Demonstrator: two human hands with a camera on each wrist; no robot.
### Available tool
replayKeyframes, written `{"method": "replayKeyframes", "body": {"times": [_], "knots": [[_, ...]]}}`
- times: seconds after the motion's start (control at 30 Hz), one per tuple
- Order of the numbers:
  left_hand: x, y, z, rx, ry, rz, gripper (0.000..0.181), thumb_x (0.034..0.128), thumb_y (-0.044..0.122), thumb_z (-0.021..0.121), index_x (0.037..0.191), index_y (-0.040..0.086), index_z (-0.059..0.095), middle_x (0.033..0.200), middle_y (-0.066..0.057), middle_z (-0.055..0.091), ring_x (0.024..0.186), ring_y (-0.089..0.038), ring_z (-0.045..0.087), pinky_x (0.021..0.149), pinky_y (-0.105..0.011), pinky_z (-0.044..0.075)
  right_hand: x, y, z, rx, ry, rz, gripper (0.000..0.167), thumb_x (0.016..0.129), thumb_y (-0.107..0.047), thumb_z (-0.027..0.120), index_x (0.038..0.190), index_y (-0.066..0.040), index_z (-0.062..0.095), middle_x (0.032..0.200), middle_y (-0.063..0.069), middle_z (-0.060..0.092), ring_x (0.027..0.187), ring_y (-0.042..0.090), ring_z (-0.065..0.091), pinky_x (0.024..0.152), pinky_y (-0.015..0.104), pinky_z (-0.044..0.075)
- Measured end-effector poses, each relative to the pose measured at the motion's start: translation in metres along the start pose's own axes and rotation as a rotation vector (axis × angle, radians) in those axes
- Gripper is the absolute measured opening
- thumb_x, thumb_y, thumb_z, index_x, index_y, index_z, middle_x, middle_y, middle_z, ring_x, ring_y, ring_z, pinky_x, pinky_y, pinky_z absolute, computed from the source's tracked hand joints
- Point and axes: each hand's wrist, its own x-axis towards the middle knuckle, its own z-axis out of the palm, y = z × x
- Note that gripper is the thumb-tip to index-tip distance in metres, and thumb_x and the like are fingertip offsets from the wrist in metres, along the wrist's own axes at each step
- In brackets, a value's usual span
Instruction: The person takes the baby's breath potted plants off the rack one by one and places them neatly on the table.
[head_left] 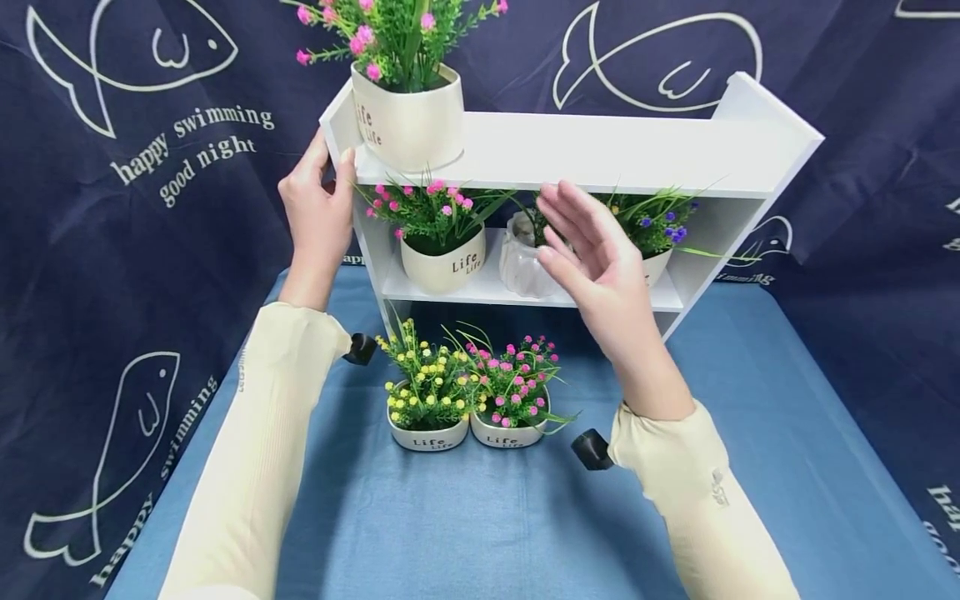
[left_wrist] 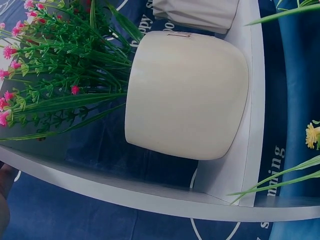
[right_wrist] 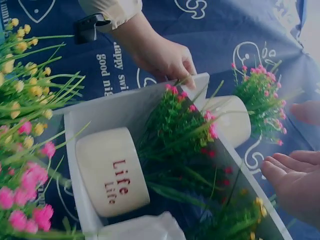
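Note:
At the upper left of the head view, my left hand point(head_left: 318, 212) grips the side panel of the white shelf point(head_left: 600, 154), thumb in front; the right wrist view shows this left hand point(right_wrist: 165, 57) too. My right hand point(head_left: 603, 287) holds nothing, its fingers extended before the middle tier, partly covering a white ribbed pot point(head_left: 525, 262). A cream pot with pink flowers point(head_left: 412, 121) stands on the top tier's left end. Below it is another pink-flowered pot point(head_left: 444, 262), seen close in the left wrist view as a cream pot point(left_wrist: 187, 95).
At the middle tier's right stands a pot with blue and yellow flowers point(head_left: 656, 262), partly hidden. On the blue cloth point(head_left: 480, 525), before the shelf, a yellow-flowered pot point(head_left: 429, 437) and a pink-flowered pot point(head_left: 508, 435) stand side by side. A dark fish-patterned cloth hangs behind.

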Motion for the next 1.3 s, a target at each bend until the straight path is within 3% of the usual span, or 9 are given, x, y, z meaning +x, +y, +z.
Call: {"method": "replayKeyframes", "body": {"times": [0.2, 0.5, 0.83, 1.3], "knots": [[-0.001, -0.001, 0.001, 0.007, -0.010, -0.008, 0.036, 0.0957, 0.014, 0.057, 0.131, 0.007, 0.061, 0.121, -0.009, 0.069, 0.109, -0.010, 0.065, 0.085, -0.025, 0.057, 0.022, -0.001, 0.017, -0.025, 0.026, 0.020, 0.060, 0.091, 0.007, 0.056, 0.147, 0.004, 0.033, 0.149, 0.017, 0.044, 0.138, 0.022, 0.044, 0.114, 0.029, 0.037], [-0.001, 0.001, 0.002, -0.001, -0.016, -0.012, 0.036, 0.0958, 0.015, 0.057, 0.131, 0.009, 0.062, 0.123, -0.008, 0.069, 0.111, -0.011, 0.064, 0.090, -0.033, 0.056, 0.051, -0.003, 0.032, -0.165, 0.110, 0.049, 0.056, 0.092, -0.005, 0.062, 0.144, 0.003, 0.041, 0.148, 0.014, 0.048, 0.136, 0.016, 0.046, 0.112, 0.022, 0.037], [0.000, 0.001, -0.002, 0.007, 0.001, 0.006, 0.036, 0.0955, 0.014, 0.057, 0.131, 0.007, 0.061, 0.121, -0.009, 0.069, 0.109, -0.011, 0.065, 0.085, -0.027, 0.057, 0.079, -0.005, 0.050, -0.399, 0.103, 0.118, 0.067, 0.089, -0.020, 0.069, 0.147, -0.003, 0.039, 0.151, 0.008, 0.044, 0.139, 0.012, 0.043, 0.112, 0.016, 0.035], [0.000, 0.001, 0.000, -0.013, -0.018, -0.031, 0.036, 0.0960, 0.015, 0.057, 0.131, 0.010, 0.062, 0.123, -0.007, 0.068, 0.112, -0.011, 0.064, 0.090, -0.032, 0.056, 0.102, -0.004, 0.068, -0.609, 0.112, 0.216, 0.082, 0.085, -0.037, 0.073, 0.151, -0.008, 0.032, 0.154, 0.003, 0.040, 0.141, 0.007, 0.038, 0.114, 0.014, 0.029]]}}
